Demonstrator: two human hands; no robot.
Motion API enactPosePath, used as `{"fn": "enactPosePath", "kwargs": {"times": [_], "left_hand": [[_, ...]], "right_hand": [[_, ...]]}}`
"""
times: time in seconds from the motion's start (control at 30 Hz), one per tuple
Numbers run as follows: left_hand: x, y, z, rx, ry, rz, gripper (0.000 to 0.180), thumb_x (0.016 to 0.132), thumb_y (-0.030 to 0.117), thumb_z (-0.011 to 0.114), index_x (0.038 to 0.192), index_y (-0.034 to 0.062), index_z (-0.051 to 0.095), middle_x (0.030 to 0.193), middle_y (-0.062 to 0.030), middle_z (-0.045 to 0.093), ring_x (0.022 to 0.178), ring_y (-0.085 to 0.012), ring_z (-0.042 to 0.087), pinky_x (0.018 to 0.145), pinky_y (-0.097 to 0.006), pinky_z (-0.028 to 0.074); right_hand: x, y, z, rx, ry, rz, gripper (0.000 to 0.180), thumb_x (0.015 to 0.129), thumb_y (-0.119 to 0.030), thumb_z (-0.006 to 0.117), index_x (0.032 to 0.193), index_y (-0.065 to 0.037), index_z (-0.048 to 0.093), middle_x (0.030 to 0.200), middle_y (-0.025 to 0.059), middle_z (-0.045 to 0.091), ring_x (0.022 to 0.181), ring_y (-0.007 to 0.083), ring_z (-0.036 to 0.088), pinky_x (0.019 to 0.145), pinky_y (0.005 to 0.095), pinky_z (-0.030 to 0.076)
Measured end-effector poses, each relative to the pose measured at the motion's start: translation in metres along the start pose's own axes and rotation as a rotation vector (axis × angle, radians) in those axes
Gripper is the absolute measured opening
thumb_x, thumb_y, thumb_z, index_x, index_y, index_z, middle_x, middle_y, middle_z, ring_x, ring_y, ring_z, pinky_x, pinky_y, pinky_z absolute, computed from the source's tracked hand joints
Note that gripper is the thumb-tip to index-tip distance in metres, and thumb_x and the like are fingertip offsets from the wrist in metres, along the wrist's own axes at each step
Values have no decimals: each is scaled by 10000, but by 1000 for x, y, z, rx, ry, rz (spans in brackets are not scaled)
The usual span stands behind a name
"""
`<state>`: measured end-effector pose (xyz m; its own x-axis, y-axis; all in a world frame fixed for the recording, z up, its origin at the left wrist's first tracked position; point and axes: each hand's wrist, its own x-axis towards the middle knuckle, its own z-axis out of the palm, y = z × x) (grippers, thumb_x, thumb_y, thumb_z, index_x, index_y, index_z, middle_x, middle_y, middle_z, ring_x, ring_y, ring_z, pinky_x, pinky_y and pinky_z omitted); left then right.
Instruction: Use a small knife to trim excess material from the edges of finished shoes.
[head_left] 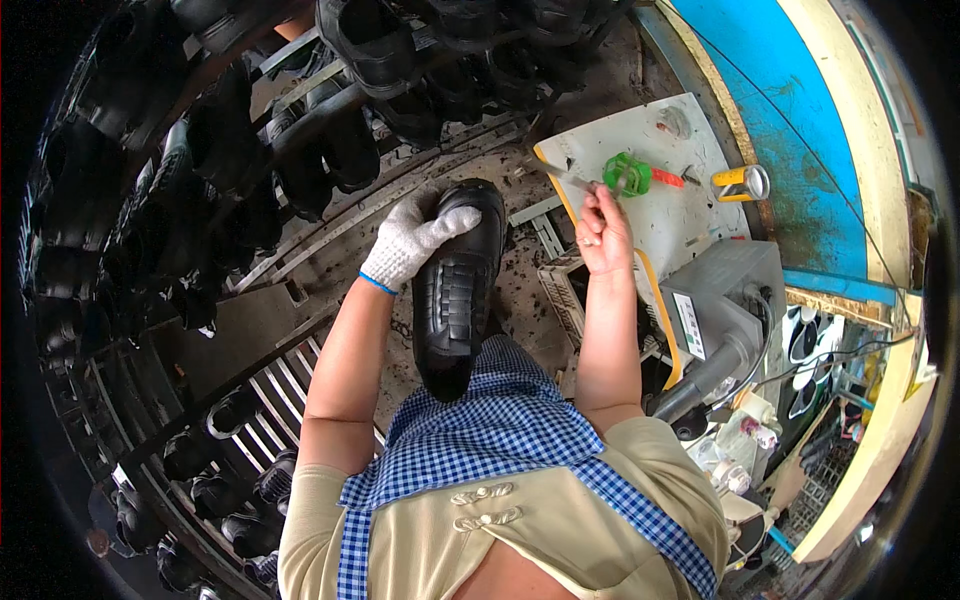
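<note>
My left hand (410,242), in a white knit glove with a blue cuff, is shut on the toe of a black rubber shoe (455,290). The shoe stands upright, its heel against my blue checked apron (500,420). My bare right hand (603,232) is raised beside the shoe, shut on a thin metal blade tool (570,178) that points up and left over a white board (650,200).
Many black shoes (330,150) hang on a curved metal rack from the left round to the top. On the white board lie a green plastic piece (627,174) and a yellow can (742,183). A grey machine box (725,305) with a hose stands at right.
</note>
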<state>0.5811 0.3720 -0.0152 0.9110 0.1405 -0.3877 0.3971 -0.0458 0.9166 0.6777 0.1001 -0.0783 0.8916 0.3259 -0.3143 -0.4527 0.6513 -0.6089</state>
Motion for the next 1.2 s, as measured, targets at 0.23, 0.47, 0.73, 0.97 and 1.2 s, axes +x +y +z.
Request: {"fn": "enactPosePath", "kwargs": {"times": [0.23,0.47,0.73,0.97,1.2], "left_hand": [[-11,4,-8,17,87,42,782,695,429,820,1276,-18,549,1185,-137,624,1082,-223,587,963,-332,449],[-29,1,-20,41,106,46,867,666,473,829,1304,-32,529,1185,-186,632,1101,-268,604,973,-344,456],[-57,10,-33,-159,-29,93,667,704,358,833,1197,-20,593,1051,-113,655,957,-191,610,891,-310,486],[-87,9,-46,-154,24,86,636,694,364,837,1151,-20,619,1038,-100,662,942,-180,614,882,-310,485],[-127,26,-61,-146,-52,131,612,680,352,845,1117,-23,637,1013,-96,670,939,-180,618,889,-317,488]], "right_hand": [[-7,19,44,-234,-46,-68,150,907,-154,665,969,-18,673,764,55,641,468,48,462,383,166,278],[-5,-3,21,-261,13,-306,130,878,-137,694,934,-21,676,745,45,655,477,54,483,408,185,328],[66,-38,-127,-695,807,-670,165,888,-186,695,901,-23,666,742,31,659,476,54,430,418,213,334],[54,-20,-58,-718,543,-777,162,890,-188,694,944,-35,686,821,-14,655,608,44,468,580,198,397],[-60,14,163,-1178,-864,-613,220,765,39,698,970,-39,709,815,40,657,704,73,612,556,186,444]]}}
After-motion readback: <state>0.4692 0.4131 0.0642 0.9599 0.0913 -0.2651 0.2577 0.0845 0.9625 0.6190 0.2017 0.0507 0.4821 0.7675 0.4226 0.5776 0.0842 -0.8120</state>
